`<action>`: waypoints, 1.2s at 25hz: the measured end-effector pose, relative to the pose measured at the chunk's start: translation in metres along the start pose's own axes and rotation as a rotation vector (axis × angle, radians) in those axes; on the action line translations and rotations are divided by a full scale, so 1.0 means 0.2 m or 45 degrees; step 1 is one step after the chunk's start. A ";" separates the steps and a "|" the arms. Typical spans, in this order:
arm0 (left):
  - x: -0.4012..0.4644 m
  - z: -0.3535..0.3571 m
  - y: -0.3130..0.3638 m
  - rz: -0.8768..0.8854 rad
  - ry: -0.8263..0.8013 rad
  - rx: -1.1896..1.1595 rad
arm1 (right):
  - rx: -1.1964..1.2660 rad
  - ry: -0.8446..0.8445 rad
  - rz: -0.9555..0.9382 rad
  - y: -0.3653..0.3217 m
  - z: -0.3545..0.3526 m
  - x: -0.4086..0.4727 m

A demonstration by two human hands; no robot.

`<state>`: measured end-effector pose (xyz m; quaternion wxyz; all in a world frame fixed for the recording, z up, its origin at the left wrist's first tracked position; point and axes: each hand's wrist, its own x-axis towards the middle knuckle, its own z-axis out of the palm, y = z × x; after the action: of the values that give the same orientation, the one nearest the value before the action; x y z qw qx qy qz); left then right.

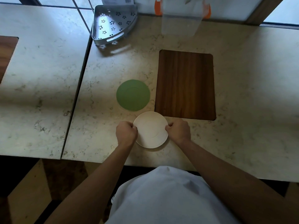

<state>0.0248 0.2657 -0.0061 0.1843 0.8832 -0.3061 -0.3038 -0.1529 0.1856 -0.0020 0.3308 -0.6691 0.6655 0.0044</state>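
Both hands, left hand (126,132), right hand (178,130), pinching smooth round cream disc (150,129), marbled countertop (103,123)

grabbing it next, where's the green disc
Head view, centre: the green disc lies on the counter, left of the wooden inset, beyond the white disc.

Both forearms bare, reaching forward, converging toward centre. Left hand (127,132): knuckles up, fingers curled, pinches left edge of white disc (151,131). Right hand (178,130): likewise curled, pinches opposite right edge. Wrists roughly straight.
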 end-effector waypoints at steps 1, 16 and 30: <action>0.00 -0.01 0.01 -0.013 -0.004 -0.012 | 0.024 -0.006 0.018 0.00 0.00 0.00; -0.01 0.01 0.03 0.013 0.018 0.009 | 0.214 -0.132 0.150 -0.01 -0.02 0.04; 0.01 0.05 0.02 -0.069 0.032 -0.061 | 0.226 0.045 0.114 0.03 0.01 0.01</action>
<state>0.0189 0.2598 -0.0119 0.2010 0.8901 -0.2725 -0.3050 -0.1583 0.1845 -0.0072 0.3765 -0.6068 0.6982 -0.0515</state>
